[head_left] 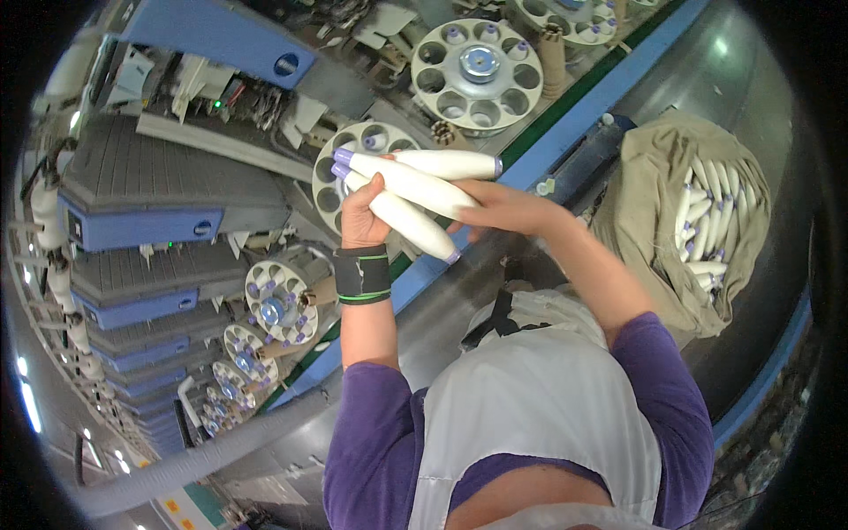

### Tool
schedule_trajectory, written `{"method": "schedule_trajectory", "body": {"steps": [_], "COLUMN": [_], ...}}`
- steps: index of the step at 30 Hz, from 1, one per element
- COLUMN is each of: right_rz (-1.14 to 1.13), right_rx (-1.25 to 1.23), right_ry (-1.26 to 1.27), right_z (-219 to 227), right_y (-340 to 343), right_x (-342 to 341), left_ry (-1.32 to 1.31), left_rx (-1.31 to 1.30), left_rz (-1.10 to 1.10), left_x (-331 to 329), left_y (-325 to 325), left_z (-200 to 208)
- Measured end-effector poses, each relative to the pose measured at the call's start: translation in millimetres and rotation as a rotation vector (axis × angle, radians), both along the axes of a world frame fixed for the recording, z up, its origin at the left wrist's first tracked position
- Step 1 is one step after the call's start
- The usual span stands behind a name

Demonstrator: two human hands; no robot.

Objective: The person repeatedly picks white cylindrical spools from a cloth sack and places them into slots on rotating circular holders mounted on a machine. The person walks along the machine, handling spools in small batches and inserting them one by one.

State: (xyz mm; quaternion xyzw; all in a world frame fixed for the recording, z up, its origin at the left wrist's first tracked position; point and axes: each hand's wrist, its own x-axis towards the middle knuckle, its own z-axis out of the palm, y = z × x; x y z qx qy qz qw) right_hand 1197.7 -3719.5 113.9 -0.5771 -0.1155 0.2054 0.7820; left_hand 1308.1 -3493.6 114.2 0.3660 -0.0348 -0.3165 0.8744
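Note:
Three white yarn bobbins with purple tube ends are between my hands, fanned out above a round magazine. My left hand (364, 215) is closed around the purple-tipped ends, its thumb up against the lower bobbin (413, 225). The fingers of my right hand (508, 210) close on the far end of the middle bobbin (411, 184). The upper bobbin (449, 163) points right, its end just above my right hand. Partly hidden behind my left hand is the round magazine (324, 168), with a purple-tipped bobbin in one of its pockets.
Right of me, a beige cloth sack (640, 203) holds many white bobbins. A second round magazine (477, 108) sits farther up, and several more line the machine at lower left. A blue rail (565, 141) runs diagonally between me and the winding machine (146, 221).

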Motion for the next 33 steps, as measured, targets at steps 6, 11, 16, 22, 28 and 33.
{"method": "schedule_trajectory", "body": {"steps": [6, 11, 16, 22, 28, 33], "right_rz": [0.072, -0.116, -0.302, -1.263, -2.28, -1.037], "right_rx": [-0.594, -0.106, -0.383, 0.003, 0.214, -0.583], "right_ry": [0.048, 0.059, -0.213, 0.577, 0.723, -0.069], "right_z": [-11, -29, -85, -154, -116, -58], "right_y": [-4, 17, 9, -228, -312, -147], "right_x": [-41, -38, -35, -276, -323, -62], "left_ry": [0.056, 0.065, 0.077, -0.057, -0.152, -0.096], "left_rx": [-0.028, -0.023, -0.075, 0.081, 0.17, 0.071], "left_rz": [0.318, 0.171, 0.238, 0.254, 0.256, 0.122], "left_x": [14, 11, 21, 39, 37, 32], "left_y": [-1, -27, -33, 57, 92, 56], "left_z": [-2, -14, -24, -7, 2, 2]}}
